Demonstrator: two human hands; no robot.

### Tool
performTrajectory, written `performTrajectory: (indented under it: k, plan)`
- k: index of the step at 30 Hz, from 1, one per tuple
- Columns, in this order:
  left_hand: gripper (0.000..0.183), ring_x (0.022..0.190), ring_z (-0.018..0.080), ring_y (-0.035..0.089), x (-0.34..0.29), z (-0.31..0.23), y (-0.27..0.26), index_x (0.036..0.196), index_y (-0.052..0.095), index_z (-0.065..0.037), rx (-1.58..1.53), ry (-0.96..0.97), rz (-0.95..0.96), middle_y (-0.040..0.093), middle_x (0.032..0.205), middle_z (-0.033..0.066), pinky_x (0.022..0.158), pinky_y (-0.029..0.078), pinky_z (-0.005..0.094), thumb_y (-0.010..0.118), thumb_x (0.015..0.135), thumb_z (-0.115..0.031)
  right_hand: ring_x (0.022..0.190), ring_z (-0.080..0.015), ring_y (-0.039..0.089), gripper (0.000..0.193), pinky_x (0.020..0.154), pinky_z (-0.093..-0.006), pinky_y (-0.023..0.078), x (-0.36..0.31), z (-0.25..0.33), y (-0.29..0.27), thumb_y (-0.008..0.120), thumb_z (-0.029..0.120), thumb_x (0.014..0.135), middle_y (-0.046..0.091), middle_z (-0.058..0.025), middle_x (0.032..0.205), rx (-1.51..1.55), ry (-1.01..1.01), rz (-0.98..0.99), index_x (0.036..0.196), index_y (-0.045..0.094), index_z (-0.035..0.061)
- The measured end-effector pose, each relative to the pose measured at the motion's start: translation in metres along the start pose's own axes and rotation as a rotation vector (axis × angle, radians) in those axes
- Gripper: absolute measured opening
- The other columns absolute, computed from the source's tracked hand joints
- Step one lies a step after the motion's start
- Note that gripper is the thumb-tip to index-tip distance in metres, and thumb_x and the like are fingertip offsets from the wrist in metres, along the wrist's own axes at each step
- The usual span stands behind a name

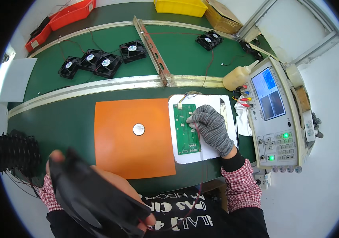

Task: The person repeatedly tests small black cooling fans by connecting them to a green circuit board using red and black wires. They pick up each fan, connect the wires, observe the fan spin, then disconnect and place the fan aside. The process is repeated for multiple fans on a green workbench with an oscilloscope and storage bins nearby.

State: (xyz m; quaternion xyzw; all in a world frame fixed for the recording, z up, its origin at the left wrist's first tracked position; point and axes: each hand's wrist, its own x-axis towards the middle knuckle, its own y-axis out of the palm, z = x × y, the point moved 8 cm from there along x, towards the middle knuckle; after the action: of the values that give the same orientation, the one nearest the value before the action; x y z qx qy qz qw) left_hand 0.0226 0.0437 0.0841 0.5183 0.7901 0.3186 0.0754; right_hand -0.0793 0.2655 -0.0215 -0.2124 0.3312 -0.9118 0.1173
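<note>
Black fan (pixel 92 192) at near left, square-framed, tilted, blurred, greyish oval patch on its face; bare left hand (pixel 118 182) gripping it by the frame; thin red-and-dark cable (pixel 195 203) runs from its near right corner up to gloved right hand (pixel 212 126), fingertips pinched on the cable over green circuit board (pixel 182 139), plug end hidden; board flat on white pad (pixel 213 155), right of orange mat (pixel 118 146).

White lettering (pixel 179 206) on black shirt (pixel 168 217); tester panel (pixel 274 133) lettered
</note>
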Motion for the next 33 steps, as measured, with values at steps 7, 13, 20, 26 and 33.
performTrajectory:
  k: [7,13,20,26,33]
  plan:
    - [0.055,0.092,0.0311,0.062,0.000,-0.013,-0.020,0.122,0.051,-0.001,0.416,0.112,-0.095,0.063,0.109,0.0206,0.072,0.052,0.0363,0.062,0.088,-0.042,0.087,-0.0221,0.063,0.019,0.079,-0.0313,0.052,-0.006,-0.007,-0.007,0.075,-0.001,0.072,0.063,-0.0084,0.089,-0.032,-0.008,-0.027,0.089,0.072,0.0058]
    - [0.067,0.098,0.0294,0.062,-0.023,-0.030,0.010,0.129,0.049,-0.003,1.956,1.214,-0.462,0.061,0.116,0.0216,0.071,0.053,0.0345,0.070,0.082,-0.045,0.088,-0.0210,0.065,0.017,0.080,-0.0308,0.053,0.000,0.005,0.000,0.074,-0.001,0.073,0.064,-0.0073,0.088,-0.108,-0.009,0.003,0.089,0.071,0.0064]
    - [0.072,0.133,0.0367,0.041,0.122,-0.051,-0.119,0.141,0.042,-0.004,1.915,0.613,-0.535,0.036,0.149,0.0176,0.109,0.035,0.0500,0.073,0.076,-0.011,0.080,-0.0218,0.065,0.015,0.073,-0.0323,0.051,-0.009,-0.008,-0.017,0.071,0.002,0.078,0.066,-0.0078,0.086,0.140,0.097,-0.212,0.093,0.069,0.0043]
    - [0.092,0.128,0.0418,0.038,0.099,-0.067,-0.308,0.140,0.033,0.008,2.105,-0.308,-0.908,0.041,0.137,0.0272,0.107,0.034,0.0473,0.073,0.078,-0.047,0.076,-0.0135,0.061,0.033,0.071,-0.0267,0.051,-0.008,-0.002,-0.028,0.074,0.010,0.083,0.066,-0.0064,0.088,0.192,0.045,-0.340,0.113,0.062,0.0025]
    - [0.055,0.110,0.0328,0.047,0.113,-0.020,-0.093,0.117,0.053,-0.009,1.688,0.426,-0.107,0.052,0.113,0.0125,0.094,0.038,0.0425,0.071,0.064,-0.013,0.125,-0.0315,0.051,0.074,0.091,-0.0390,0.053,-0.007,0.037,-0.029,0.073,0.002,0.079,0.045,-0.0192,0.138,0.029,-0.202,-0.362,0.143,0.037,0.0080]
